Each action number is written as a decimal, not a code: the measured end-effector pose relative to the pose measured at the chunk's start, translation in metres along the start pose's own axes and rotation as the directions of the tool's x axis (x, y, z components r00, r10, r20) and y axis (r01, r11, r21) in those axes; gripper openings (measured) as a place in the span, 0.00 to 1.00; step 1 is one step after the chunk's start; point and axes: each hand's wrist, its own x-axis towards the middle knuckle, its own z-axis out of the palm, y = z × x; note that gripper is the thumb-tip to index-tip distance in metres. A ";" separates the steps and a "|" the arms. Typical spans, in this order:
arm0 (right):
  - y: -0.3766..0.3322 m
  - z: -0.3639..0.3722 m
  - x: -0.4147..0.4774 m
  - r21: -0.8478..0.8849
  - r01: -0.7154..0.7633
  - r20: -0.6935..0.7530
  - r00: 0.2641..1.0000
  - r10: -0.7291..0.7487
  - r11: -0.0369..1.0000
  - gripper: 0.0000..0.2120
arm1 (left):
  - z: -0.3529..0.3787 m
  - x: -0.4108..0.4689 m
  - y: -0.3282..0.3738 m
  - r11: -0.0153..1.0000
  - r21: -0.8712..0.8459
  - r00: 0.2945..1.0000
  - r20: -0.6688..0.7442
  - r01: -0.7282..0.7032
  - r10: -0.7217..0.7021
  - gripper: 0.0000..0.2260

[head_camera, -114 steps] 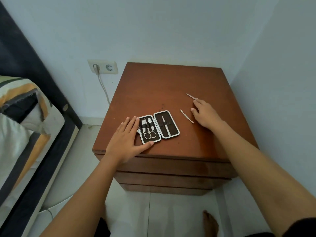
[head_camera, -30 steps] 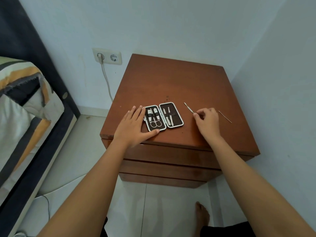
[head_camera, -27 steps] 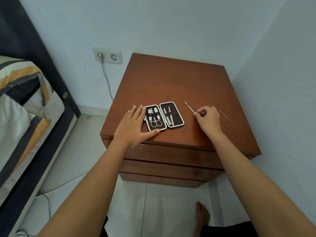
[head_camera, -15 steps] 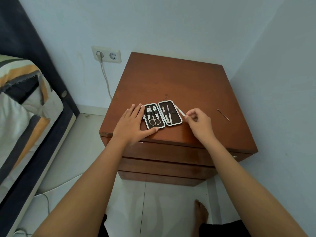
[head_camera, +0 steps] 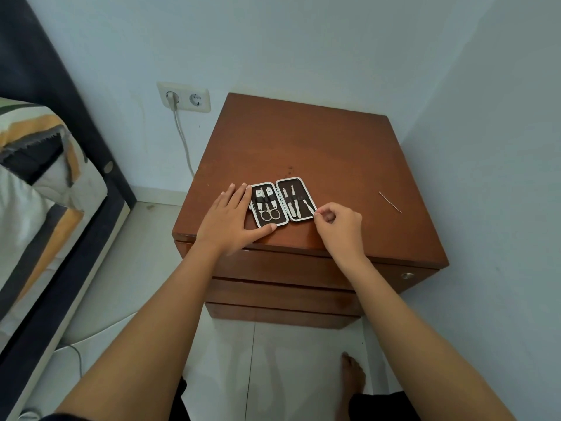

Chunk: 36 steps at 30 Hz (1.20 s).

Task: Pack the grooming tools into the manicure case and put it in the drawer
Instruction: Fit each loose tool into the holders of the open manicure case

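Note:
The open manicure case (head_camera: 280, 182) lies near the front edge of a brown wooden nightstand (head_camera: 303, 141). Its left half holds scissors (head_camera: 269, 211) and clippers; its right half holds several slim metal tools. My left hand (head_camera: 232, 220) lies flat against the case's left side, thumb along its front rim. My right hand (head_camera: 338, 227) pinches a thin metal tool (head_camera: 309, 206) whose tip rests inside the case's right half. Another thin metal pick (head_camera: 390, 202) lies loose on the nightstand at the right.
The nightstand's drawers (head_camera: 282, 294) below are closed, with a round lock (head_camera: 406, 275) at the right. A bed (head_camera: 45, 189) stands to the left, a wall socket (head_camera: 183, 97) with a cable behind it. The wall is close on the right. A bare foot (head_camera: 352, 375) is on the tiled floor.
My right hand picked up one thin tool from the nightstand and carried it left into the case's right half. The left hand stayed on the case. The other pick stayed put.

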 end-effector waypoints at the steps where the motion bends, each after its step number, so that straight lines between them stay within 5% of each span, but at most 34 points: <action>1: -0.002 0.002 0.002 -0.010 -0.002 -0.005 1.000 0.002 1.000 0.06 | 0.000 0.000 0.000 1.000 0.000 1.000 0.000 0.001 -0.001 0.49; 16: -0.005 0.007 0.003 -0.073 0.018 -0.002 1.000 -0.018 0.997 0.07 | 0.001 0.001 -0.001 1.000 0.011 1.000 -0.001 0.005 -0.005 0.46; 27: 0.005 0.018 0.001 -0.322 0.216 0.006 0.974 -0.226 0.922 0.15 | 0.001 0.001 0.000 1.000 0.000 1.000 -0.016 0.004 -0.004 0.47; 36: -0.003 0.022 0.009 -0.409 0.146 0.013 0.988 -0.154 0.901 0.18 | 0.001 0.001 0.000 1.000 0.002 1.000 -0.018 0.010 -0.009 0.46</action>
